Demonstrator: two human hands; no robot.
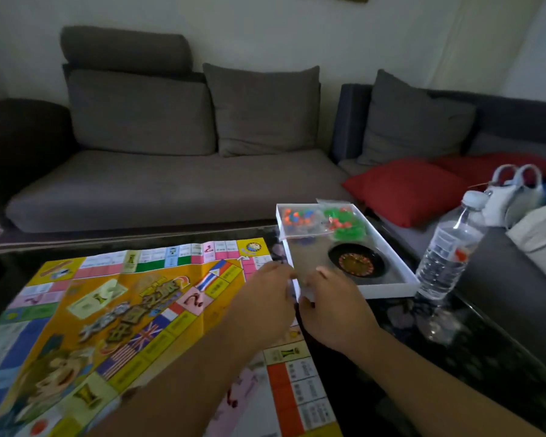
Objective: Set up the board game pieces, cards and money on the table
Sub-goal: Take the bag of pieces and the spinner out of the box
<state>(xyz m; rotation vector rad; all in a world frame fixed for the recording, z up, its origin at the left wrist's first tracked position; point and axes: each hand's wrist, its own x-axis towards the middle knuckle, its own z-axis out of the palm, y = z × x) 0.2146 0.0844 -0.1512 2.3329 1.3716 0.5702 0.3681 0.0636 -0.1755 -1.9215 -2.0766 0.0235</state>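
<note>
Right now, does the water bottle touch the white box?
Cannot tell. In the head view the water bottle stands against the white box corner, but blur hides any contact or gap.

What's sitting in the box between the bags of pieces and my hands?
The black roulette wheel lies in the white box, between the bags of pieces and both hands, in the head view.

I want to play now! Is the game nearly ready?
Not yet. The board is already spread on the table. Both hands, left and right, are at the near edge of the box; what they hold is blurred. The bags of pieces and the wheel are still inside it.
</note>
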